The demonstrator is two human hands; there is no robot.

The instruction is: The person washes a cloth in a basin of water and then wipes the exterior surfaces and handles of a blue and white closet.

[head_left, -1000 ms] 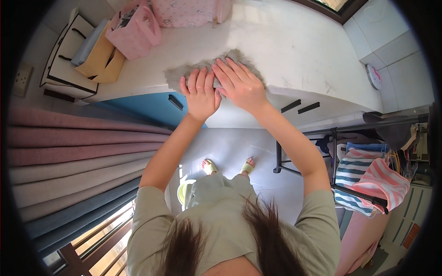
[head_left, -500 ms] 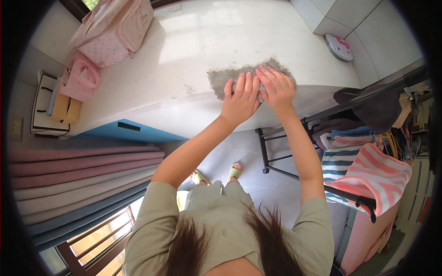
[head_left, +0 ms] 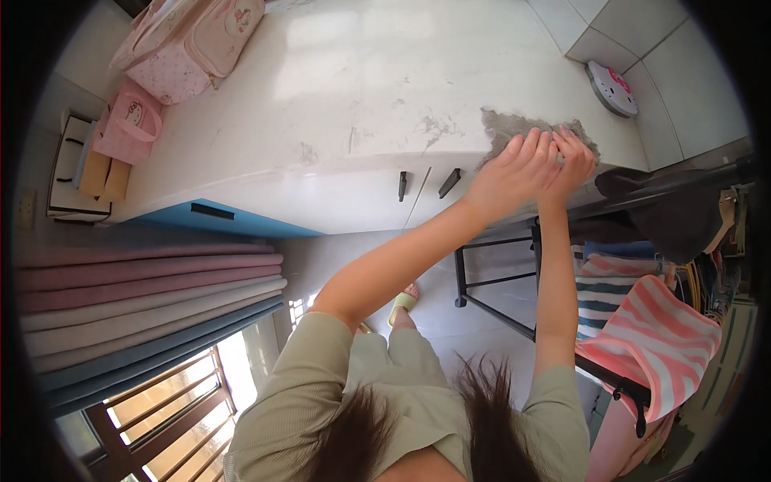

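Observation:
A crumpled grey cloth [head_left: 504, 128] with a wavy edge lies at the front right of the white countertop [head_left: 337, 88]. My left hand [head_left: 516, 170] presses down on its near part, fingers together. Right beside it and touching it, my right hand [head_left: 570, 167] bears on the cloth's right part, fingers bent over the fabric. Both palms and whatever cloth is bunched under them are hidden. Left of the cloth, the countertop shows wet-looking streaks and grey smudges [head_left: 438, 126].
A pink bag [head_left: 189, 56], a small pink tote [head_left: 132, 124] and boxes [head_left: 112, 178] stand at the left. A cat-face-shaped object [head_left: 612, 88] leans at the right wall. Below right is a black rack [head_left: 498, 277] with striped towels [head_left: 654, 345]. Folded fabric [head_left: 152, 293] hangs lower left.
Both hands and the cloth have slid right along the counter's front edge, and the hands have come closer together. Smudges show where the cloth lay. The view has shifted slightly.

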